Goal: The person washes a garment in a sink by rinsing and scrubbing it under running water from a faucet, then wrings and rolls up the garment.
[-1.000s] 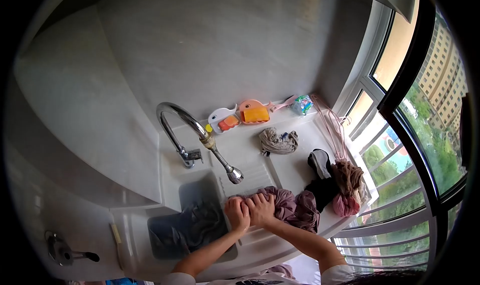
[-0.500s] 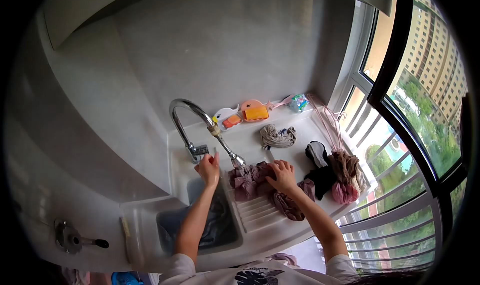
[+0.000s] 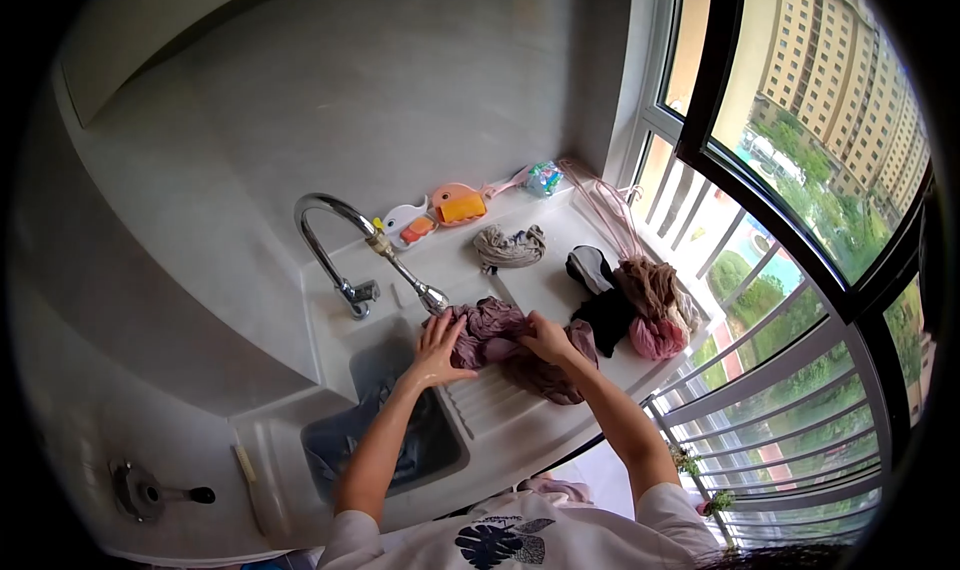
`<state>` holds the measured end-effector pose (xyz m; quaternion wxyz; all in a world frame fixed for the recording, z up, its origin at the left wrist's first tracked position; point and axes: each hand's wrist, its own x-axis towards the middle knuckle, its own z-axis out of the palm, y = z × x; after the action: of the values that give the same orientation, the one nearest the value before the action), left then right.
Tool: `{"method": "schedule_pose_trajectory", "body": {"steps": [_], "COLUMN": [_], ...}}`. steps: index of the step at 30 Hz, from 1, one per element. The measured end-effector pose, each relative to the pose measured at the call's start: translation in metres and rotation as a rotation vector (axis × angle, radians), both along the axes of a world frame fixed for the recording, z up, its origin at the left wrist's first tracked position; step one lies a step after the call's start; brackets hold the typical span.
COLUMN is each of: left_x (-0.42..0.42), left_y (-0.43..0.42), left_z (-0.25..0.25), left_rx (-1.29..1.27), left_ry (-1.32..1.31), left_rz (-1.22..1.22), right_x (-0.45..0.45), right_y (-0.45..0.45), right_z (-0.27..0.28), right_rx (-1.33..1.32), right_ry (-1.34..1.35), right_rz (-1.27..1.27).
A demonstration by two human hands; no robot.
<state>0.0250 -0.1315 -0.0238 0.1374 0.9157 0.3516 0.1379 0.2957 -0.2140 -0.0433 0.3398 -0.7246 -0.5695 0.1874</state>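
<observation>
A bunched mauve cloth (image 3: pixel 487 320) lies across the ribbed washboard (image 3: pixel 484 402) beside the basin, under the faucet's nozzle (image 3: pixel 432 300). My left hand (image 3: pixel 436 354) rests at the cloth's left end with its fingers spread. Farther right, my right hand (image 3: pixel 546 338) has its fingers closed on the cloth's upper side. Part of the cloth trails right, below my right wrist. Dark fabric (image 3: pixel 385 435) sits in water in the basin (image 3: pixel 455 454) to the left.
Behind are fish-shaped soap holders (image 3: pixel 405 227) and a twisted grey cloth (image 3: pixel 510 247). Black (image 3: pixel 603 320), brown (image 3: pixel 648 286) and pink (image 3: pixel 657 338) garments lie at right, near pink hangers (image 3: pixel 610 215). A brush (image 3: pixel 247 466) lies at the left rim.
My left hand has come down from beside the faucet handle onto the cloth. My right hand has gone from lying spread on the cloth to gripping it. The view has shifted right.
</observation>
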Motion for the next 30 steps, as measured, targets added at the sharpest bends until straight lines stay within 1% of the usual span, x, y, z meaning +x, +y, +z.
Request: {"method": "schedule_pose_trajectory", "body": {"steps": [2,3,4,5,7,8,9,10,12,13,14,16,17,18,19,20,21,22,24,25,26,28,30], "left_x": [0.009,0.012,0.013,0.012,0.016,0.020,0.024,0.030,0.043,0.049,0.055,0.068,0.077,0.088,0.098,0.108,0.118,0.125,0.138,0.144,0.149,0.155,0.153], "left_y": [0.008,0.010,0.012,0.017,0.023,0.022,0.021,0.021,0.019,0.019,0.015,0.002,0.000,-0.003,-0.006,-0.010,-0.009,-0.010,-0.010,-0.008,-0.006,-0.001,-0.016], "left_z": [-0.009,-0.013,-0.011,-0.016,-0.015,-0.008,-0.002,0.000,0.001,-0.011,-0.004,0.025,0.040,0.062,0.089,0.118,0.139,0.166,0.211,0.231,0.248,0.275,0.310], "left_rx": [0.038,0.076,0.031,0.016,0.002,0.022,0.045,0.048,-0.041,0.026,0.029,0.021,0.097,0.122,0.149,0.162,0.206,0.220,0.254,0.240,0.228,-0.002,-0.212], "left_ry": [0.036,0.072,0.039,0.034,0.029,0.088,0.145,0.140,0.308,0.157,0.152,-0.078,-0.178,-0.237,-0.295,-0.329,-0.418,-0.443,-0.549,-0.621,-0.692,-0.852,-0.989], "left_rz": [-0.011,-0.008,0.010,-0.004,-0.039,-0.004,0.033,0.020,0.010,0.058,0.052,0.072,0.045,0.017,-0.009,-0.036,-0.073,-0.113,-0.147,-0.184,-0.223,-0.271,-0.275], "right_x": [0.005,0.008,0.014,0.024,0.048,0.066,0.080,0.093,0.103,0.104,0.097,0.083,0.075,0.068,0.065,0.060,0.055,0.051,0.043,0.041,0.037,0.032,0.040], "right_y": [-0.013,-0.022,-0.033,-0.042,-0.060,-0.065,-0.072,-0.077,-0.088,-0.095,-0.104,-0.115,-0.116,-0.114,-0.108,-0.100,-0.092,-0.083,-0.063,-0.053,-0.044,-0.038,-0.021], "right_z": [0.035,0.061,0.089,0.107,0.128,0.122,0.115,0.107,0.087,0.079,0.084,0.099,0.106,0.111,0.118,0.120,0.125,0.131,0.143,0.153,0.160,0.178,0.157], "right_rx": [0.077,0.153,0.096,0.129,0.175,0.166,0.202,0.238,0.262,0.303,0.306,0.257,0.214,0.172,0.075,0.069,0.099,0.130,0.378,0.430,0.519,0.529,0.425], "right_ry": [0.019,0.034,0.062,0.087,0.146,0.232,0.148,0.063,-0.209,-0.282,-0.322,-0.225,-0.158,-0.092,-0.084,-0.084,-0.030,0.023,0.048,0.110,0.136,0.316,0.186], "right_rz": [0.322,0.399,0.387,0.354,0.173,0.068,-0.033,-0.132,-0.424,-0.457,-0.421,-0.197,-0.111,-0.021,0.066,0.107,0.152,0.197,0.245,0.283,0.250,0.209,0.156]}}
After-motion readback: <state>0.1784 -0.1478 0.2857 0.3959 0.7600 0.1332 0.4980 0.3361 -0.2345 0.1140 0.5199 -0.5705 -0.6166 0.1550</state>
